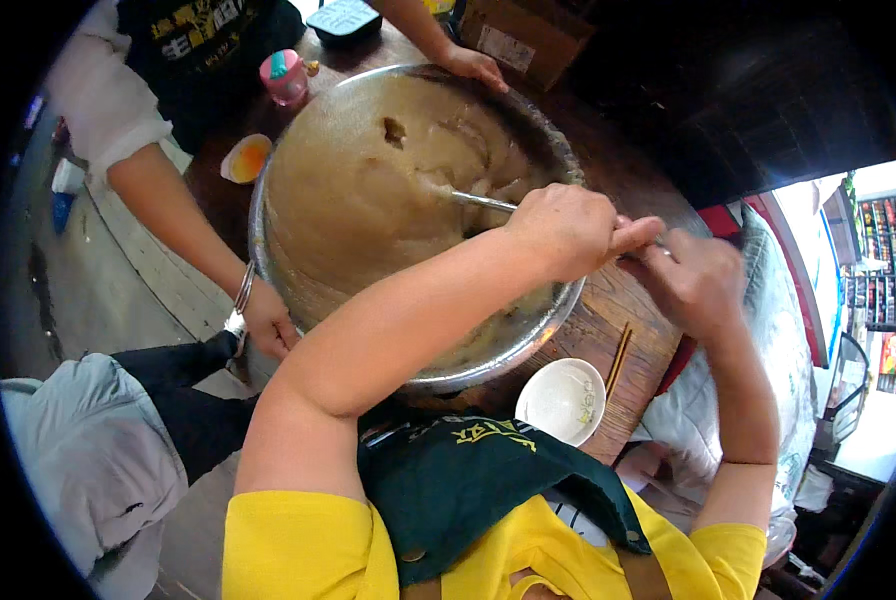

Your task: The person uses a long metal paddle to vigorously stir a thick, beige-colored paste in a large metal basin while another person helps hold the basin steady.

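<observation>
A large round metal basin (pixel 527 347) on a wooden table holds a thick, glossy brown paste (pixel 343 195) with folds and a small dark hollow in its surface. A metal rod (pixel 485 200) slants into the paste; its lower end is hidden there. My left hand (pixel 564 229) is wrapped around the rod above the basin's right side. Further up, past the basin's rim, my right hand (pixel 688 281) grips the rod's upper end, slightly blurred. Another person's hand (pixel 269 322), with bracelets at the wrist, rests at the left rim, and a hand (pixel 472 66) touches the far rim.
Near me on the wooden table (pixel 643 300) stand a white bowl (pixel 560 401) and a pair of chopsticks (pixel 619 360). A small dish with orange contents (pixel 247 159), a pink-lidded jar (pixel 284 79), a lidded black container (pixel 344 21) and a cardboard box (pixel 527 37) surround the far side.
</observation>
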### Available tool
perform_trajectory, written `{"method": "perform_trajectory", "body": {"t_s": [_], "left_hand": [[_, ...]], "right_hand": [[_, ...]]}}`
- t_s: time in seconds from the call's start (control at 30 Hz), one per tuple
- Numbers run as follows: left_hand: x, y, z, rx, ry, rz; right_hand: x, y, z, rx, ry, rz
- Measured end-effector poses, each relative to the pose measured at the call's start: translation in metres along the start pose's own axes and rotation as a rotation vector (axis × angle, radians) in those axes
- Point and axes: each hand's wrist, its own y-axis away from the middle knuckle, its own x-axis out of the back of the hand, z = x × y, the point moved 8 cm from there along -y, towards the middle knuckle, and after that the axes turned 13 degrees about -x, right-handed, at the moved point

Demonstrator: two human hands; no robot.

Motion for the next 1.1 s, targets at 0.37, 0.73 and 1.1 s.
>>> {"method": "perform_trajectory", "body": {"t_s": [0.37,0.73,1.1], "left_hand": [[-0.016,0.031,0.223,-0.675,0.385,0.186],[-0.092,0.039,0.131,-0.392,0.573,-0.136],[-0.069,0.079,0.013,-0.049,0.216,-0.054]], "right_hand": [[0.195,0.110,0.045,-0.361,-0.043,-0.597],[0.081,0.107,0.019,-0.903,-0.518,-0.981],[-0.049,0.088,-0.030,-0.710,-0.957,-0.757]]}}
